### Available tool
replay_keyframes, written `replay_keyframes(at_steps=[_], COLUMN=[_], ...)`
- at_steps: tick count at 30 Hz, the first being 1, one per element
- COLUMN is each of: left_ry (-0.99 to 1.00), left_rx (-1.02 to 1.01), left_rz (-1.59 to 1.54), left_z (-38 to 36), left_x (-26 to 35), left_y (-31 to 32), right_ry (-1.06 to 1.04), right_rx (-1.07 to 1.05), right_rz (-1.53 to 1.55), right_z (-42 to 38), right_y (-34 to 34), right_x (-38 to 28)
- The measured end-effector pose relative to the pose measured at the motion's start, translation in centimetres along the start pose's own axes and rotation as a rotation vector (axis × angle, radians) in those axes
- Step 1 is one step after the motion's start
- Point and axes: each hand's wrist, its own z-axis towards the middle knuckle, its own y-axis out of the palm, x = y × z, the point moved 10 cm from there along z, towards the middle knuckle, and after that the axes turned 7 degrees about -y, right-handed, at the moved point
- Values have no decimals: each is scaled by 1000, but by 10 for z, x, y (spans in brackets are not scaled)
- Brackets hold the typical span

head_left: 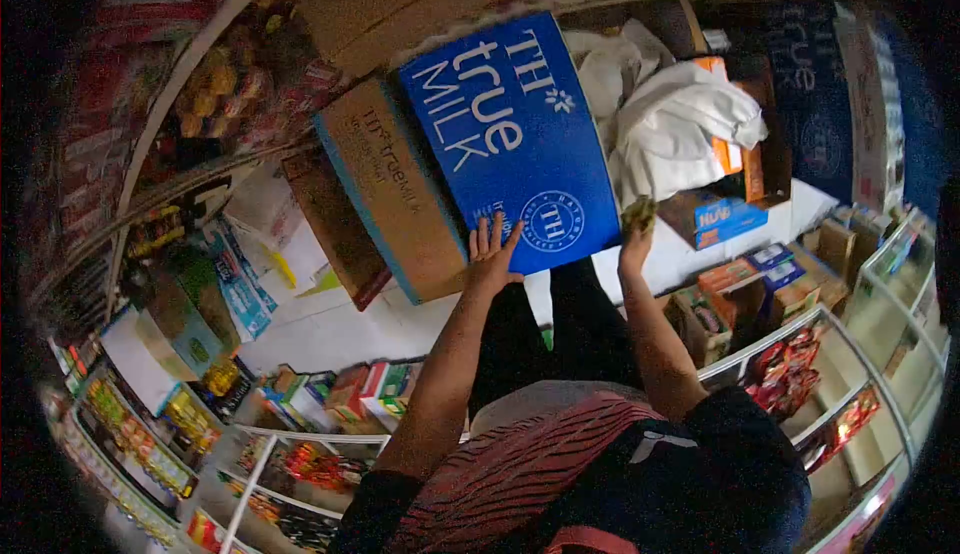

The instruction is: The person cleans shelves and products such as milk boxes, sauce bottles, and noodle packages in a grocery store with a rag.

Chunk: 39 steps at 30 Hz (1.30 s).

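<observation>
On my remote feed from the head camera, a light-blue packet [240, 279] lies to the left, and next along sits a brown carton [385, 189] printed with milk lettering.

Right of that, the wearer's left hand [492, 257] rests with fingers spread on the near left corner of a blue carton [520, 144] marked "TH true MILK", pressing rather than grasping. I judge the step in hand to be steadying or positioning this carton; any further shift, as I read it, calls for firm support on both sides, since one flat palm gives little hold.

The blue carton is directly ahead of the wearer, just beyond the dark-clad legs [595, 319], its printed face toward my lens. Its long axis runs from the far end to the near end, the far end leaning left. The big lettering follows that axis, reading toward the wearer, letter tops facing right; a round seal marks the near end.

At its near right edge, the right hand [636, 246] appears curled around a small olive-brown item [638, 214], too blurred for me to name; whether it also touches the carton, I cannot tell. Farther right, white material [685, 114] lies bunched above a small blue box [728, 224].
</observation>
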Motion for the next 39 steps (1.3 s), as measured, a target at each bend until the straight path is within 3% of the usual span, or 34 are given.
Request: replay_keyframes(at_steps=[1, 2, 3, 5, 6, 8, 9, 11, 12, 14, 15, 16, 18, 20, 23, 24, 27, 28, 29, 31, 33, 34, 35, 37, 39], left_ry=[14, 6, 1, 29, 33, 44, 55, 73, 79, 114, 124, 113, 116, 130, 120, 119, 142, 164, 182, 116, 332, 461, 466, 548, 602], left_rx=[-16, -24, -28, -23, -16, -8, 4, 2, 9, 35, 28, 40, 31, 42, 39, 43, 9, 89, 170, 115, 296, 353, 347, 165, 238], left_rz=[18, 10, 0, 21, 21, 30, 34, 55, 47, 58, 69, 74, 83, 84, 104, 118, 139, 103, 65, 114, -239, -175, -170, 127, 159], left_z=[-1, -1, 0, -1, -2, -1, 0, -1, 0, 0, -1, 0, 2, 0, 0, 0, 2, 4, 3, -1, -6, -18, -17, -8, -7], left_x=[1, 2, 2, 4, 5, 5, 6, 4, 5, 5, 5, 5, 5, 6, 7, 7, 9, 7, 5, 16, 37, 61, 74, 101, 117], left_y=[1, -1, -1, -1, -2, -2, -1, 4, 3, 4, 7, 6, 7, 6, 5, 5, 7, 5, 5, -1, -24, -36, -39, -9, -4], right_ry=[-20, 4, 12, 341, 383, 320, 553, 863, 866, 1077, 1044, 1004, 952, 830, 670, 706, 715, 690, 690, 607, 632, 636, 642, 600, 396], right_rx=[161, 328, 352, 227, 315, 247, 234, 168, 182, 4, 9, 95, 199, 356, 387, 327, 298, 173, 190, 9, -70, -112, -155, -156, -185], right_rz=[194, 152, 156, 438, 586, 928, 925, 974, 986, 1039, 985, 1059, 1144, 978, 1020, 1035, 936, 902, 908, 868, 965, 968, 970, 978, 571], right_z=[-1, -6, -18, -44, -60, -84, -111, -164, -169, -186, -172, -160, -144, -134, -125, -129, -139, -138, -143, -138, -139, -137, -137, -129, -110], right_y=[-14, -32, -30, 4, 14, 65, 88, 129, 130, 151, 137, 128, 115, 85, 74, 70, 55, 57, 53, 61, 78, 81, 83, 76, 50], right_x=[5, 51, 52, 74, 114, 130, 75, 118, 120, 108, 52, 44, 47, 62, 62, 28, 10, 2, -1, -42, -21, -27, -33, -35, -27])
